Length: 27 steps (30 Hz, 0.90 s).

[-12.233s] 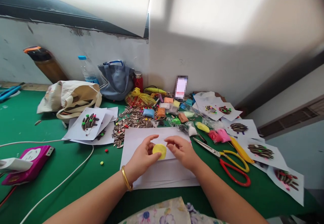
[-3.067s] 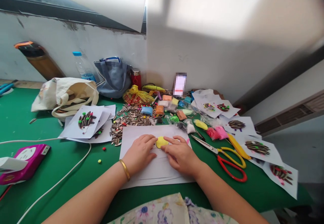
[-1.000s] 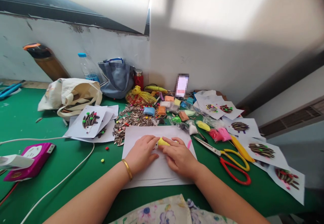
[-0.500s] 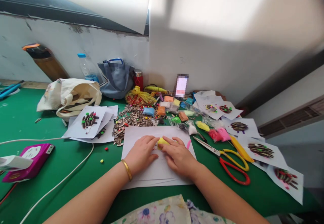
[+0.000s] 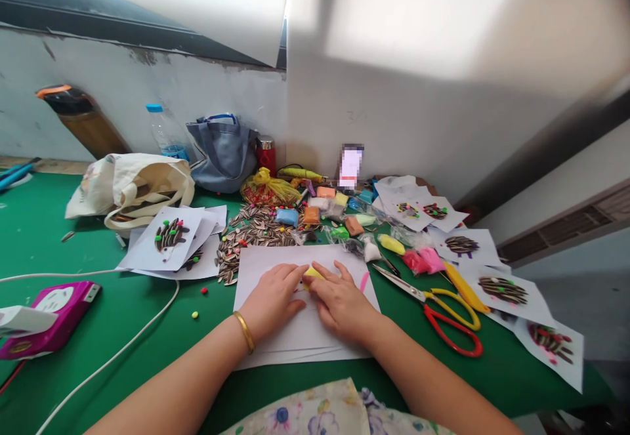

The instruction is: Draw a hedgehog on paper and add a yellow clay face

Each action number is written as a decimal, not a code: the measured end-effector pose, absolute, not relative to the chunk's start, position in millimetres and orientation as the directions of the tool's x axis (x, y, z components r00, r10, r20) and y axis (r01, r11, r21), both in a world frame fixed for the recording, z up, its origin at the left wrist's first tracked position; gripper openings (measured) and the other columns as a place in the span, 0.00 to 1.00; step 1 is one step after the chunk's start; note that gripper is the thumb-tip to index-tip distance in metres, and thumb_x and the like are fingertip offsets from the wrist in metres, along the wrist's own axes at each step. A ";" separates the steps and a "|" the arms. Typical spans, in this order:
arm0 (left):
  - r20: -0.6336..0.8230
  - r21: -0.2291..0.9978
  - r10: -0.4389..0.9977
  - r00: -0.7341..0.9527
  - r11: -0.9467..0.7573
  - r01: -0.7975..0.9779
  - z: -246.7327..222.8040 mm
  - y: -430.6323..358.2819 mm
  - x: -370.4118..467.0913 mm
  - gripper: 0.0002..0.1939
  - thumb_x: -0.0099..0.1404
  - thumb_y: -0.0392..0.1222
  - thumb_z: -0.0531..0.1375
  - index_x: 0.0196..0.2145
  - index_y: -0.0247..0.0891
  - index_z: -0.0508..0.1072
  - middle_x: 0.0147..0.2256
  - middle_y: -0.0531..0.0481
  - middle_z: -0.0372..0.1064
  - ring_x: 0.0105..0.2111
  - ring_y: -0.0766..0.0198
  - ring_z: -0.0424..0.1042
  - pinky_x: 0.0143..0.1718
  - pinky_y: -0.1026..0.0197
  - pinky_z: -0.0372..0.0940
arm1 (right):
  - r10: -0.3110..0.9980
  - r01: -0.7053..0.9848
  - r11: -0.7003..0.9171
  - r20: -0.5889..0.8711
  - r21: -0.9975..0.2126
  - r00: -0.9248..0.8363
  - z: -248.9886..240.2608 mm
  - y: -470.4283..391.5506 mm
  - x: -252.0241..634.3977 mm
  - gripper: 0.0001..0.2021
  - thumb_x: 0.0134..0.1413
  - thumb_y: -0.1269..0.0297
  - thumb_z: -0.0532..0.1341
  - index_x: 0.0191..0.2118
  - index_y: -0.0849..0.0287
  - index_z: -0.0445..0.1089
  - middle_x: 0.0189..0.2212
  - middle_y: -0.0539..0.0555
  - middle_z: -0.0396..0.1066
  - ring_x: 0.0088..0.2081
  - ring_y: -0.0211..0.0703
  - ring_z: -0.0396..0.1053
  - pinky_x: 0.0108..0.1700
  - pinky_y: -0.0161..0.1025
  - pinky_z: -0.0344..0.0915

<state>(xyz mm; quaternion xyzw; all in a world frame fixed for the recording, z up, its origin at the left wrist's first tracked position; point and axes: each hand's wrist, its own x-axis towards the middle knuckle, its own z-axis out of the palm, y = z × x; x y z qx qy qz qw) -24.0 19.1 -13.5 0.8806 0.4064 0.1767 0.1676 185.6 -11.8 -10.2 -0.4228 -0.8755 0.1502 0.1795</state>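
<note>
A flat piece of yellow clay (image 5: 314,272) lies on a stack of white paper (image 5: 285,350), partly hidden beneath my fingers. My left hand (image 5: 279,297), with a gold bangle at its wrist, rests on the sheet with fingers stretched and tips at the clay's left edge. From the other side my right hand (image 5: 342,300) reaches over the clay, fingers extended and pressing on it. Small dark marks show on the paper between the hands. Just right of my right hand is a pink clay strip (image 5: 364,282).
Sunflower seeds (image 5: 256,231) and bagged coloured clay (image 5: 311,216) spread behind the paper. Scissors (image 5: 428,297) lie to the right, beside finished seed pictures (image 5: 502,289). More pictures (image 5: 170,238) are at left, near a white cable (image 5: 132,350) and a purple power strip (image 5: 54,317).
The whole view has shifted slightly, moving the scene a little leftward. Both hands stay at the yellow clay, with only small finger movement.
</note>
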 end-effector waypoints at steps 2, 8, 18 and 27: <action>0.178 0.441 0.778 0.602 -0.610 0.658 -13.6 18.9 -23.9 0.35 0.58 0.35 0.65 0.61 0.42 0.60 0.54 0.44 0.67 0.55 0.50 0.65 0.57 0.45 0.61 | 0.794 0.686 0.601 0.205 -0.411 -0.572 -10.6 -10.5 185.0 0.19 0.54 0.75 0.53 0.51 0.54 0.64 0.59 0.54 0.67 0.68 0.49 0.49 0.66 0.63 0.34; 0.162 0.436 0.776 0.610 -0.610 0.661 -10.8 19.9 -24.1 0.34 0.58 0.37 0.66 0.61 0.41 0.62 0.55 0.44 0.67 0.55 0.50 0.65 0.57 0.46 0.61 | 0.821 0.734 0.556 0.398 -0.390 -0.410 -9.8 -4.2 205.9 0.17 0.55 0.76 0.52 0.49 0.56 0.65 0.51 0.57 0.74 0.65 0.50 0.57 0.67 0.62 0.37; 0.097 0.313 0.709 0.698 -0.688 0.655 -2.2 11.6 -18.3 0.28 0.63 0.32 0.56 0.60 0.49 0.65 0.62 0.51 0.63 0.63 0.47 0.56 0.56 0.42 0.58 | 0.830 0.722 0.556 0.319 -0.411 -0.458 -7.3 -8.6 220.9 0.13 0.55 0.75 0.53 0.41 0.53 0.69 0.42 0.52 0.78 0.62 0.50 0.62 0.66 0.62 0.37; 0.109 0.297 0.709 0.697 -0.692 0.658 -6.5 9.9 -18.1 0.24 0.65 0.34 0.55 0.57 0.50 0.68 0.61 0.52 0.64 0.63 0.48 0.57 0.57 0.42 0.56 | 0.853 0.742 0.521 0.279 -0.421 -0.440 -8.2 -6.3 215.2 0.12 0.57 0.75 0.51 0.43 0.54 0.67 0.48 0.54 0.76 0.64 0.49 0.59 0.67 0.63 0.36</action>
